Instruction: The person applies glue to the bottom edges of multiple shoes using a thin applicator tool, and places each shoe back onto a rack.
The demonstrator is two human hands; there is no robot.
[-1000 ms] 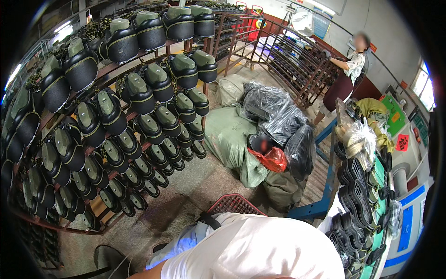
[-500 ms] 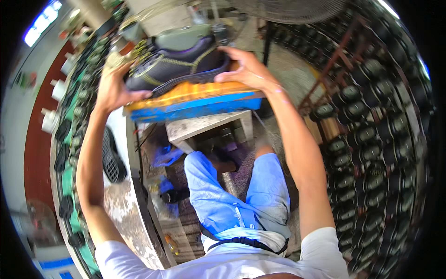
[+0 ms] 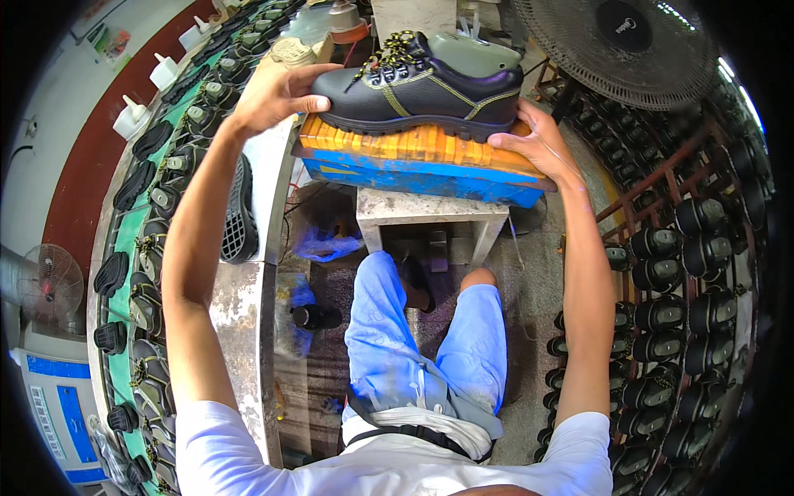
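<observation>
Closed on both ends of the black shoe (image 3: 426,97), the left hand (image 3: 277,99) clasps its toe and the right hand (image 3: 546,145) its heel. Between them it sits upright on the orange-topped block (image 3: 413,172), toe near the left edge.

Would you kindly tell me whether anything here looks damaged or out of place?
Yes: the bench at left has a blotchy, worn surface, and the blue-sided block beneath the black shoe is scuffed. Crumpled blue plastic lies low beside the bench, perhaps litter. The shoe shows no obvious damage.
</observation>
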